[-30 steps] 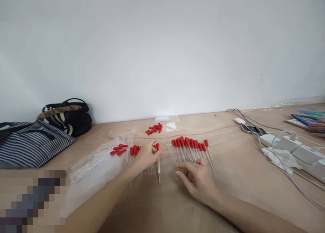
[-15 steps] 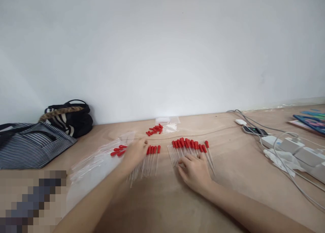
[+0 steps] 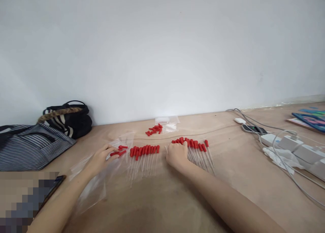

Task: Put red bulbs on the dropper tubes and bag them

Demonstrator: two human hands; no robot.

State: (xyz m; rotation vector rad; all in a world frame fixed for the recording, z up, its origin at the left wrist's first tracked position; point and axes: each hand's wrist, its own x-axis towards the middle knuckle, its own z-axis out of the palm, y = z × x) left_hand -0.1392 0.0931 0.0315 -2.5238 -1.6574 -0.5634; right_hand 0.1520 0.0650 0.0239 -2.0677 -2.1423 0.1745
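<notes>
My left hand (image 3: pixel 104 156) reaches over a clear plastic bag (image 3: pixel 92 192) at the left, its fingers apart around a few loose red rubber bulbs (image 3: pixel 123 152). No firm grip on a bulb shows. A row of glass droppers with red bulbs (image 3: pixel 144 150) lies between my hands, tips toward me. My right hand (image 3: pixel 177 154) is closed at the left end of a second group of droppers (image 3: pixel 200 152), partly covering it. Its fingertips are turned away, so what they pinch is hidden.
Farther back lie small red bulbs (image 3: pixel 154 129) beside a clear bag (image 3: pixel 169 126). Striped (image 3: pixel 38 146) and black (image 3: pixel 81 121) bags stand at left, near a partly blurred phone (image 3: pixel 54 189). Chargers (image 3: pixel 291 144), cables and a power bank (image 3: pixel 254 129) lie at right.
My left hand has moved left from the dropper row to the loose bulbs, uncovering the row. My right hand has shifted left and forward, its fingers now curled closed by the droppers' bulbs.
</notes>
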